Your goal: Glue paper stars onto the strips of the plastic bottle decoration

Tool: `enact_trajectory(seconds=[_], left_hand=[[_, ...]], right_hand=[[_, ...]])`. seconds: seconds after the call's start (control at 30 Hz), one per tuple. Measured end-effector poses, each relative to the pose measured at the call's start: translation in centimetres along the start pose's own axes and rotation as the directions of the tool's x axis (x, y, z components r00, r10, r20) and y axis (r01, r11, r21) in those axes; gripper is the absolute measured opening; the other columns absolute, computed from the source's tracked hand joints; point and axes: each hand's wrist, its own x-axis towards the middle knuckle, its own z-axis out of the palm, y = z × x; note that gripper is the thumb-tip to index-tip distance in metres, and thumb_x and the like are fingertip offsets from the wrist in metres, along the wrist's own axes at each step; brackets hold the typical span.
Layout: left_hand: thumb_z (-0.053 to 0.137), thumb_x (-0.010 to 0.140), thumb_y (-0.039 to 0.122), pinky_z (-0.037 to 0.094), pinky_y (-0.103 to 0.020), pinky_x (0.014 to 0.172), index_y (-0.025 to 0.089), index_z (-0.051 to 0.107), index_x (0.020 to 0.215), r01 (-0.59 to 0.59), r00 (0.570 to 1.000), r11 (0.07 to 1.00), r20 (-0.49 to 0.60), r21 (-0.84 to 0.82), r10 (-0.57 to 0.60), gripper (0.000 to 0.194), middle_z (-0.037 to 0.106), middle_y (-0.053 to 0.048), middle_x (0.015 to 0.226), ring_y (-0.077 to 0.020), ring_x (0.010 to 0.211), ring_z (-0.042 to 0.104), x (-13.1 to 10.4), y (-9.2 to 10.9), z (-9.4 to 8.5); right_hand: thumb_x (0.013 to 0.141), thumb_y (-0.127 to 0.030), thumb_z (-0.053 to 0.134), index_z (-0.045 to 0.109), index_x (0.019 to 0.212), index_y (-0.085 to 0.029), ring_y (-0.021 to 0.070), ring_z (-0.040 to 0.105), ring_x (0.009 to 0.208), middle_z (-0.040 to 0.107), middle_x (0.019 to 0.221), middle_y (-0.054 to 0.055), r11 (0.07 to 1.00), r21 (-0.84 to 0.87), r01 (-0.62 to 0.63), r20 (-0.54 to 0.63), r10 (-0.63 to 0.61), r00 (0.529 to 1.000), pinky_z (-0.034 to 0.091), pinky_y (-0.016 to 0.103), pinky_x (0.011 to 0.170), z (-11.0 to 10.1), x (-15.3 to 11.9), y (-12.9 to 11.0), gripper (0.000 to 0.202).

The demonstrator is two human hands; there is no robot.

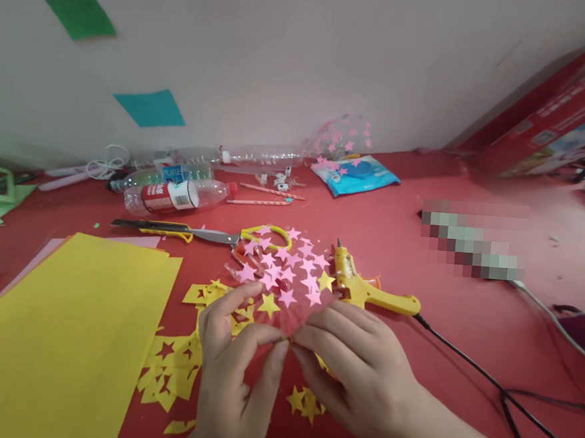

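My left hand (pixel 232 368) and my right hand (pixel 347 363) meet at their fingertips over the red table (pixel 396 239). Both pinch the near edge of a clear plastic piece (pixel 281 271) covered with pink and a few yellow paper stars. The piece fans out away from me, above the fingers. Yellow paper scraps (pixel 171 371) with star-shaped holes lie under and left of my left hand. Loose yellow stars (pixel 304 401) sit between my wrists.
A yellow glue gun (pixel 362 287) with a black cord lies just right of the starred piece. Scissors (pixel 231 236) and a utility knife (pixel 152 226) lie behind it. Yellow sheets (pixel 64 330) cover the left. Plastic bottles (pixel 178 196), pencils and a blue packet (pixel 356 173) stand by the wall.
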Motion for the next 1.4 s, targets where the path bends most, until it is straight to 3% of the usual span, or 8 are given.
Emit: enact_trajectory(seconds=[0.4,0.73,0.97,1.2,1.4], left_hand=[[0.051,0.089,0.020,0.036,-0.037,0.096,0.025,0.060,0.084,0.021,1.000,0.998,-0.011,0.053,-0.021,0.012,0.045,-0.004,0.128,-0.0212,0.118,0.042,0.0,0.4,0.3],[0.047,0.090,0.015,0.037,-0.037,0.096,0.025,0.063,0.098,-0.018,1.000,0.999,-0.012,0.046,0.019,0.020,0.045,-0.006,0.128,-0.0214,0.116,0.044,0.1,0.5,0.2],[0.047,0.089,0.011,0.037,-0.036,0.096,0.024,0.060,0.114,-0.107,0.994,0.989,0.009,0.099,0.106,0.030,0.044,-0.008,0.128,-0.0209,0.117,0.043,0.2,-0.1,-0.2],[0.050,0.087,0.012,0.040,-0.039,0.095,0.022,0.060,0.113,-0.173,0.984,0.973,-0.003,0.156,0.176,0.030,0.046,-0.011,0.130,-0.0242,0.116,0.045,0.4,-0.5,-0.4],[0.052,0.086,0.012,0.040,-0.040,0.094,0.021,0.060,0.115,-0.260,0.960,0.936,-0.042,0.236,0.277,0.031,0.048,-0.012,0.128,-0.0254,0.113,0.048,0.7,-0.9,-0.8]], right_hand=[[0.087,-0.008,0.050,0.056,0.081,-0.016,0.0151,0.043,0.062,0.058,0.071,0.004,1.000,0.009,-0.004,0.000,0.004,1.000,0.034,0.028,0.055,0.0,0.0,0.0,0.011],[0.087,-0.008,0.049,0.058,0.084,-0.014,0.0150,0.045,0.061,0.059,0.070,0.004,1.000,-0.009,-0.025,-0.017,0.025,1.000,0.035,0.028,0.055,0.2,0.1,0.1,0.011],[0.089,-0.011,0.048,0.058,0.086,-0.015,0.0140,0.049,0.061,0.060,0.070,0.003,0.998,-0.039,-0.045,-0.039,0.044,0.998,0.038,0.026,0.057,0.0,0.0,0.1,0.011],[0.090,-0.012,0.046,0.058,0.096,-0.014,0.0138,0.050,0.060,0.060,0.071,0.003,0.996,-0.080,-0.024,-0.093,0.017,0.995,0.040,0.026,0.056,-0.3,0.2,0.0,0.013],[0.089,-0.013,0.048,0.058,0.098,-0.015,0.0147,0.050,0.060,0.060,0.071,0.003,0.990,-0.132,0.056,-0.066,-0.066,0.996,0.041,0.027,0.054,0.1,0.0,-0.2,0.013]])
